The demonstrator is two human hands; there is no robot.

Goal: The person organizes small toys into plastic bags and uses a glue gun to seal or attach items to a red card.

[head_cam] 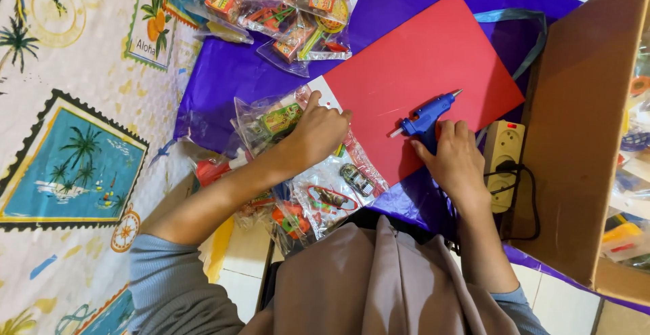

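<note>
At about nine o'clock lies a pale printed cloth with palm-tree stamp pictures point(74, 159), spread flat. Beside it a shiny purple plastic sheet point(223, 77) covers the middle ground. At twelve o'clock on that sheet sits a heap of clear plastic packets of small colourful toys point(284, 10).

Near the centre, the left hand point(318, 132) presses down with its fingers curled together on a clear plastic packet with a small toy inside point(274, 121), which touches the near corner of the flat red rectangular card point(420, 71). More clear toy packets point(328, 196) lie at six o'clock from that hand, overlapping the card's lower edge.

The red card lies tilted, running from the centre up towards one o'clock. On its lower right edge, at three o'clock from the left hand, the right hand point(457, 162) has its fingers clamped round the handle of a blue plastic hot-glue gun point(425, 117); the gun's nozzle points towards one o'clock, over the card, and a white glue stick juts from its back end.

Just to the right of that hand sits a beige plug-socket strip point(504, 152) with a black cable plugged in. At three o'clock stands a brown cardboard panel point(582, 118).
</note>
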